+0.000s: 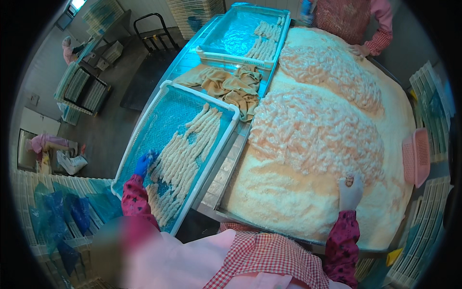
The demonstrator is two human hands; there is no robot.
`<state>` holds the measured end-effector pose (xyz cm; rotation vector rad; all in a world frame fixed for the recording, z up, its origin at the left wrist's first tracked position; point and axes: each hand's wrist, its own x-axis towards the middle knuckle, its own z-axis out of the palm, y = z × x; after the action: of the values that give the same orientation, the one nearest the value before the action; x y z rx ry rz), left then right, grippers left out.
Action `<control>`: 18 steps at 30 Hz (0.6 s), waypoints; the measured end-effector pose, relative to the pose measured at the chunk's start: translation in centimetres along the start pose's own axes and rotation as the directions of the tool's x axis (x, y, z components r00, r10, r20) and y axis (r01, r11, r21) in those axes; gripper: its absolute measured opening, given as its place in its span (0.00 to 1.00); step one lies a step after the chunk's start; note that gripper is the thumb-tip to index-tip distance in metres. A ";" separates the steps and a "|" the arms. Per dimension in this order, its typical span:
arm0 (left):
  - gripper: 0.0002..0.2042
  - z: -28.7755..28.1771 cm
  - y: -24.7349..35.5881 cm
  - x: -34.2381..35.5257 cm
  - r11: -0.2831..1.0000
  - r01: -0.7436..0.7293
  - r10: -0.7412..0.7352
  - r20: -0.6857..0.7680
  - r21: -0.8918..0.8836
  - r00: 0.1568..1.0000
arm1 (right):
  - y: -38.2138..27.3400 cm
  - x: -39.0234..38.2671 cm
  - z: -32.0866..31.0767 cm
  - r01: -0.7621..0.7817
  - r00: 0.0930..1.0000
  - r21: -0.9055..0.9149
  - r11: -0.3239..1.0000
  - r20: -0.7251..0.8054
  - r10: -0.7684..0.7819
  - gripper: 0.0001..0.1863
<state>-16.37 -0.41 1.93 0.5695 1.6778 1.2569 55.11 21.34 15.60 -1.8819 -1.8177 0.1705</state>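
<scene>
My left hand (pixel 142 164), in a blue glove, is over the white-rimmed tray (pixel 126 153) lined with blue film. Its crumb-dusted fingers are curled beside the rows of breaded meat strips (pixel 179 156); what they hold is too small to make out. My right hand (pixel 350 191), in a pale glove, is down in the crumbs (pixel 279 192) at the near edge of a heap of raw, pinkish meat strips (pixel 317 130). Its fingers are curled in and crumb-coated, and whatever is in them is hidden.
Beyond the near tray lie crumpled tan cloths (pixel 226 84) and another blue-lined tray (pixel 231 36), partly filled with strips. A co-worker's hand (pixel 358 50) rests at the table's far edge. A pink basket (pixel 416 158) stands at the right; stacked trays (pixel 430 212) flank me.
</scene>
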 end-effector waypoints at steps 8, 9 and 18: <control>0.25 -1.1 -4.3 -6.4 0.957 -0.143 0.191 -0.177 0.252 0.965 | -0.4 0.0 -0.8 -0.160 0.987 0.383 0.910 0.062 0.147 0.08; 0.24 -0.7 -4.5 -6.4 0.952 -0.118 0.182 -0.211 0.283 0.960 | -0.2 0.0 -0.9 -0.152 0.988 0.361 0.920 0.055 0.142 0.08; 0.24 8.4 -2.5 -5.9 0.692 -0.505 0.658 -0.162 0.516 0.736 | -0.3 -0.7 -2.0 0.126 0.982 0.324 0.938 -0.172 -0.072 0.06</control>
<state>-5.92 -1.98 1.69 1.3319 2.1941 1.4826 55.61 20.12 17.26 -1.5211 -1.6535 0.2677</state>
